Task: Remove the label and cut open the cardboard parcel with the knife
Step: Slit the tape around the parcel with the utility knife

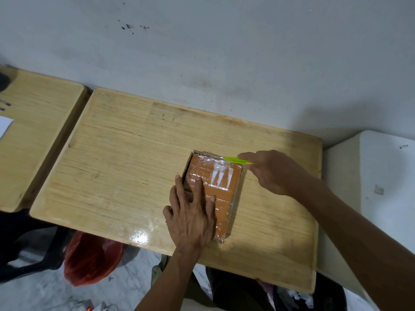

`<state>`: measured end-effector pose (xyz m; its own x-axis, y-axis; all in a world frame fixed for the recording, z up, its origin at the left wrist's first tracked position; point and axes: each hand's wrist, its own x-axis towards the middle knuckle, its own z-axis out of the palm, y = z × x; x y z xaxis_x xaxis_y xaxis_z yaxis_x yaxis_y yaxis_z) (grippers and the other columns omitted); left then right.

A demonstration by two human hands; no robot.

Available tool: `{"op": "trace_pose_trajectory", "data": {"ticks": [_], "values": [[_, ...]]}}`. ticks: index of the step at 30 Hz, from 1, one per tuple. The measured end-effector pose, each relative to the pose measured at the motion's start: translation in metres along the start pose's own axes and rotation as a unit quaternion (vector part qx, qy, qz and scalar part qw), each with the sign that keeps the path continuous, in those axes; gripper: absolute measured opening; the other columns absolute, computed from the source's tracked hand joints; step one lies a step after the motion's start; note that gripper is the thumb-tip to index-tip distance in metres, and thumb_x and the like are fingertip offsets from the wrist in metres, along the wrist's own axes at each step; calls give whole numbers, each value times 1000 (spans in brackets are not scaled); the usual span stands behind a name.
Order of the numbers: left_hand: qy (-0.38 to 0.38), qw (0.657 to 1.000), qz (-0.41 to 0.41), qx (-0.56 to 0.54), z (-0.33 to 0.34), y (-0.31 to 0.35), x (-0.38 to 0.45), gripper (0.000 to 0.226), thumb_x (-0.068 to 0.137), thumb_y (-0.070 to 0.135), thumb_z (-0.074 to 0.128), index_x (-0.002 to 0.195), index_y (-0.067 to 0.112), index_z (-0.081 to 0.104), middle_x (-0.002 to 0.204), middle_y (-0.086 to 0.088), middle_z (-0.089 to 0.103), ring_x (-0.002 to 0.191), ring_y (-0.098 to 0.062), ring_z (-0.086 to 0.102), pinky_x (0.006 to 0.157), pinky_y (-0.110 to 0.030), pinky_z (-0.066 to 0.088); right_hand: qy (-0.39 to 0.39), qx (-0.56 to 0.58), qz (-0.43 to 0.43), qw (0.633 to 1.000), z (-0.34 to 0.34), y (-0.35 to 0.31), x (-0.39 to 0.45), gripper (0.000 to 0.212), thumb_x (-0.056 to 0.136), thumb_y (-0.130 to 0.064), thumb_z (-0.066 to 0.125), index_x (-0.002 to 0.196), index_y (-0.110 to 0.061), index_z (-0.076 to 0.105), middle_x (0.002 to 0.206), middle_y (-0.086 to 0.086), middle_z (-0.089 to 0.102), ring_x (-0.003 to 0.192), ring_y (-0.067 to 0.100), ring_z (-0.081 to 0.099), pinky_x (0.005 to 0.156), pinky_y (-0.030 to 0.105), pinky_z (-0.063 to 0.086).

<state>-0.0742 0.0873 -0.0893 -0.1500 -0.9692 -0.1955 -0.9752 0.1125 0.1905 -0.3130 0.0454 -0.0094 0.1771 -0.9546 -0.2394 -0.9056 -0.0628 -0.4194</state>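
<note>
While lying flat near the middle of the desk, parcel: orange-brown cardboard parcel (pixel 221 194), rectangular, wrapped in glossy clear tape that wrinkles and shines.
Label: white label remnant (pixel 221 178) on the parcel's top face toward the far end, torn into pointed strips, partly peeled.
Far edge: frayed and greyish, cardboard layers showing at the far end of the parcel.
Knife: bright yellow-green knife (pixel 235 160), slim plastic body, lying across the far right corner of the parcel, tip toward the left; blade too small to make out.
Right hand: right hand (pixel 272 172) closed around the knife, fingers curled over its rear part, thumb and forefinger pinching the handle, just beyond the parcel's right far corner.
Left hand: left hand (pixel 193 212) spread flat, palm down on the near left part of the parcel, fingers splayed, pressing and gripping nothing.
Desk: light wooden desk (pixel 125 158), fine straight grain, lacquered with a bright glare patch near the front edge, rounded corners.
Second desk: similar wooden desk top (pixel 38 131) close on the left, separated by a narrow gap.
Bag: crinkled red plastic bag (pixel 92 259) on the floor below the desk's near edge; contents not visible.
Wall: pale wall (pixel 224 52), smudged with dark specks.
</note>
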Motion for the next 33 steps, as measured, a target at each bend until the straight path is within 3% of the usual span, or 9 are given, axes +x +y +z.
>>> {"op": "trace_pose_trajectory", "data": {"ticks": [3, 7, 13, 20, 26, 30, 33], "values": [[7, 1000, -3, 1, -1, 1, -1, 61, 97, 65, 29, 152, 37, 31, 166, -12, 12, 144, -34, 27, 97, -49, 37, 25, 30, -33, 999, 5, -8, 9, 36, 97, -22, 56, 133, -16, 58, 104, 10, 73, 88, 29, 68, 74, 44, 57], [5, 1000, -5, 0, -2, 2, -1, 61, 97, 65, 29, 152, 38, 30, 166, -11, 10, 144, -33, 25, 98, -49, 36, 34, 17, -37, 999, 7, -12, 13, 35, 97, -23, 55, 131, -15, 60, 106, 10, 72, 91, 28, 67, 74, 35, 54], [0, 1000, -3, -4, -2, 1, -1, 62, 97, 65, 27, 152, 38, 29, 166, -11, 9, 145, -34, 25, 99, -49, 36, 10, -24, 8, 1000, 7, -1, 3, 38, 99, -22, 52, 137, -22, 53, 99, 9, 69, 83, 27, 66, 73, 43, 56], [4, 1000, -2, -4, 0, 1, -1, 60, 97, 64, 30, 151, 37, 32, 166, -11, 10, 144, -34, 26, 99, -50, 37, -26, -81, 40, 996, 7, 18, -13, 41, 101, -26, 46, 142, -29, 44, 97, 3, 64, 79, 17, 58, 71, 39, 55], [1, 1000, 0, -5, -1, 0, 0, 61, 97, 65, 28, 151, 37, 32, 166, -11, 9, 144, -34, 25, 100, -50, 37, -47, 5, 118, 992, 22, 49, -42, 36, 100, -32, 46, 136, -38, 48, 112, 2, 68, 100, 27, 62, 84, 44, 52], [0, 1000, 1, -13, -2, -1, 0, 64, 97, 66, 30, 152, 34, 30, 165, -12, 11, 143, -35, 26, 101, -51, 37, 84, 102, 142, 981, 38, 37, -54, 32, 97, -24, 56, 129, -26, 59, 94, 2, 73, 85, 26, 68, 77, 35, 52], [-17, 999, 5, -28, -8, -1, -1, 67, 97, 67, 25, 156, 35, 20, 165, -11, 7, 145, -34, 23, 103, -53, 35, 190, 253, 223, 922, 50, 6, -64, 21, 96, -30, 59, 116, -28, 64, 78, -1, 70, 70, 17, 65, 67, 30, 49]]}}
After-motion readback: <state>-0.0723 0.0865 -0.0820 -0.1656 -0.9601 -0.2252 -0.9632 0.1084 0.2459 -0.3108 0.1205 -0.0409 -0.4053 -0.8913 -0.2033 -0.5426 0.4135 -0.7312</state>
